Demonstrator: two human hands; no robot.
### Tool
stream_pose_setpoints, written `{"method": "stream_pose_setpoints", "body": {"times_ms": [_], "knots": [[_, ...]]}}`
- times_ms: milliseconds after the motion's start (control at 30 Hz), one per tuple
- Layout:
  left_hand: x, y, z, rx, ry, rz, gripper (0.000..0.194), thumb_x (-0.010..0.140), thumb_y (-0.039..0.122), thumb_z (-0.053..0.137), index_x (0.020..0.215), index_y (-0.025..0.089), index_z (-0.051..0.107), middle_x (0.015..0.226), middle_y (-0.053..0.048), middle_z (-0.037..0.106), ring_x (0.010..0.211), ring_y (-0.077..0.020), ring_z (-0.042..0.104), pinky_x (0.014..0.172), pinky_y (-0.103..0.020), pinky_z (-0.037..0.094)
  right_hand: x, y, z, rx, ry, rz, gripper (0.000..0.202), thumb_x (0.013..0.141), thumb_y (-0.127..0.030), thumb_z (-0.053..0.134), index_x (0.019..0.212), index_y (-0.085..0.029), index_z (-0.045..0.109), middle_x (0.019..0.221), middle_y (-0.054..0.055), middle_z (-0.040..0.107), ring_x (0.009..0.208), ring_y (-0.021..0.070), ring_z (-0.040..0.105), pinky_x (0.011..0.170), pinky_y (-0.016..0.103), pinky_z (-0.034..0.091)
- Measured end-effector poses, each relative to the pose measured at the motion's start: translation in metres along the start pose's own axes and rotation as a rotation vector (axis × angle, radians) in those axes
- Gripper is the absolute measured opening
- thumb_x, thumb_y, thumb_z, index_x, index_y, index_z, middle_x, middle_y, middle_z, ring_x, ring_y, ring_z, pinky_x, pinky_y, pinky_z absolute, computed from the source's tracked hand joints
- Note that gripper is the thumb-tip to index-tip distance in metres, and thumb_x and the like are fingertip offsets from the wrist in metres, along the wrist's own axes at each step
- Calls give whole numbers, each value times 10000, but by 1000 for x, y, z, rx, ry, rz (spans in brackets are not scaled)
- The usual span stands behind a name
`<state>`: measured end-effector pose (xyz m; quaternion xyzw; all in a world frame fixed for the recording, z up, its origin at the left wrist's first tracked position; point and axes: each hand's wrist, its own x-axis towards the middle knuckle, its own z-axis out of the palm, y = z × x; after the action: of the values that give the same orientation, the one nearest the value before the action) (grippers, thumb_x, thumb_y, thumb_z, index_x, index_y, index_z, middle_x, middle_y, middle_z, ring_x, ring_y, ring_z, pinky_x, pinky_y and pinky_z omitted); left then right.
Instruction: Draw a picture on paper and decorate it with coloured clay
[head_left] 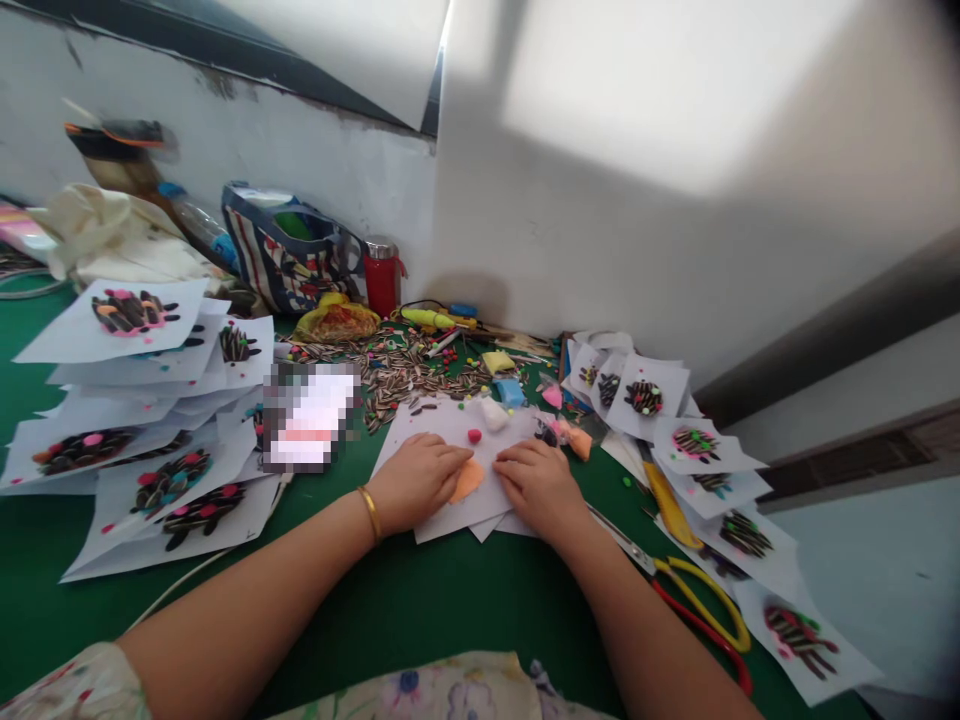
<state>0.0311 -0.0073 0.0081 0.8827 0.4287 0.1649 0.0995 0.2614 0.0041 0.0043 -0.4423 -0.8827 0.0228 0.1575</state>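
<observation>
White paper sheets [442,520] lie in front of me on the green table. A flattened patch of orange clay [469,482] is on the top sheet. My left hand [421,480] rests at the clay's left side, its fingers stretched out and touching its edge. To the right, my right hand [544,488] lies on the paper with fingers extended, apart from the orange patch. Neither hand holds anything that I can see. Beyond the fingertips sit a small red clay ball [474,436] and a lump of white clay [495,414].
Sheets with seed-and-clay figures are stacked at left [142,345] and right [750,540]. Scissors [705,610] and a yellow cutter [670,505] lie by my right forearm. Loose striped seeds [420,370], a red bottle [382,278] and a bag [289,250] are farther back.
</observation>
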Motion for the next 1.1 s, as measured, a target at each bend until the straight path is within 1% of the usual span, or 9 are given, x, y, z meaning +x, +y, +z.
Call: {"method": "stream_pose_setpoints", "body": {"times_ms": [133,233,300,400,533,700,867,1000,1100], "knots": [[-1,0,0,5,-1,-3,335,932,230,466,1247,204,578,1120,-59,690,993,-225,579,915,-381,409,-6,-2,-4,-5,-112,-69,382,903,-188,503,1260,-255,619,1315,29,619,1242,241,476,991,413,338],[-1,0,-1,7,-7,-7,347,926,211,460,1255,201,572,1142,-60,682,1019,-229,571,934,-386,396,-6,-3,-7,-77,-185,-13,509,878,-150,461,1380,-219,508,1470,45,464,1370,269,349,1032,462,312],[-2,0,-1,4,-11,-7,356,921,204,462,1261,198,567,1149,-60,678,1028,-230,568,941,-386,392,-7,-2,-10,-105,-213,17,511,871,-161,452,1373,-227,514,1483,40,445,1391,277,319,1040,488,300],[-2,0,0,6,-4,-4,351,923,210,464,1258,198,567,1141,-65,679,1020,-229,569,935,-381,395,-9,-3,-13,-101,-255,-27,491,870,-178,446,1345,-258,539,1485,25,442,1401,266,305,1047,493,294],[-2,0,1,22,13,-2,335,925,215,470,1242,196,577,1106,-72,685,989,-225,570,915,-379,405,-7,-6,-10,-118,-232,-6,533,875,-181,428,1406,-203,470,1544,47,338,1422,264,266,1052,492,297],[-1,0,0,16,9,13,342,925,204,469,1251,189,570,1128,-64,683,984,-224,563,927,-382,400,-6,-7,-16,-141,-209,25,428,853,-189,468,1250,-256,614,1508,38,409,1413,292,272,1035,518,293],[-1,0,0,19,20,19,320,931,210,461,1226,195,584,1099,-76,688,971,-221,575,932,-389,394,-7,-6,-16,-113,-202,5,506,845,-180,480,1341,-259,536,1526,56,377,1408,287,284,1041,507,289],[-1,0,1,14,22,32,343,918,189,464,1244,192,571,1098,-76,690,968,-219,582,937,-395,388,-5,-4,-12,-102,-147,30,393,829,-170,500,1173,-277,658,1475,37,456,1399,283,300,1038,504,287],[-1,1,0,15,24,32,334,920,188,460,1233,186,577,1112,-79,686,969,-221,578,932,-395,389,-5,-5,-12,-96,-144,15,425,828,-176,499,1220,-274,630,1487,40,439,1396,283,305,1039,505,283]]}}
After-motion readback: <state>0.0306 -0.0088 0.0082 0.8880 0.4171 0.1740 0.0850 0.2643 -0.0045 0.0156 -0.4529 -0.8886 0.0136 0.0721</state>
